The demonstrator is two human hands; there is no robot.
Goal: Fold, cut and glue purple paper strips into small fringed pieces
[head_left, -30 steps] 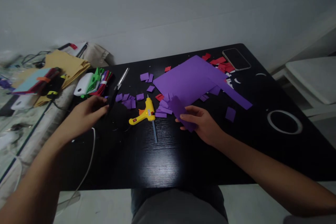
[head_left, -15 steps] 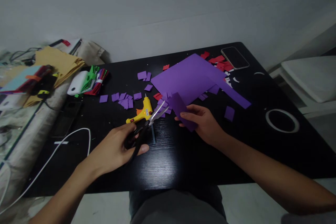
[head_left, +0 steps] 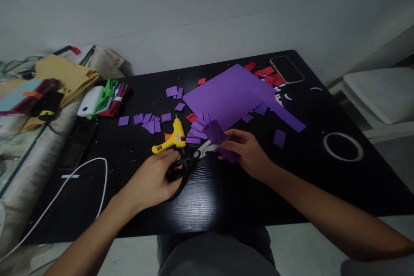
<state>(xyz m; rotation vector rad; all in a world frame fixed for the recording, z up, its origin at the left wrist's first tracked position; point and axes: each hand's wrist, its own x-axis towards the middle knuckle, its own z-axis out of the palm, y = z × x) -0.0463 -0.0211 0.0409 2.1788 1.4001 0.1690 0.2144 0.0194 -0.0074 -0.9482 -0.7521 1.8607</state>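
My left hand (head_left: 158,177) is closed round the black handles of a pair of scissors (head_left: 201,152). Their blades lie across a purple paper strip (head_left: 214,133), close to the fingers of my right hand. Between thumb and fingers, my right hand (head_left: 247,151) pinches that strip. A yellow glue gun (head_left: 174,138) rests on the table just beyond my left hand. Small purple paper pieces (head_left: 196,131) are heaped behind the scissors, and several more purple pieces (head_left: 151,123) lie to the left. Behind my right hand spreads a large purple sheet (head_left: 226,90).
On the black table (head_left: 258,198) are a phone (head_left: 287,69), red paper scraps (head_left: 271,76), a tape ring (head_left: 343,146) and a white cable (head_left: 105,181). Banded coloured strips (head_left: 113,99) lie at the left, near brown envelopes (head_left: 61,77). A white stool (head_left: 381,95) stands at the right.
My left hand has moved right with the scissors, bringing the blades from beside the purple strip to across it. My right hand still holds the strip. The view has shifted slightly.
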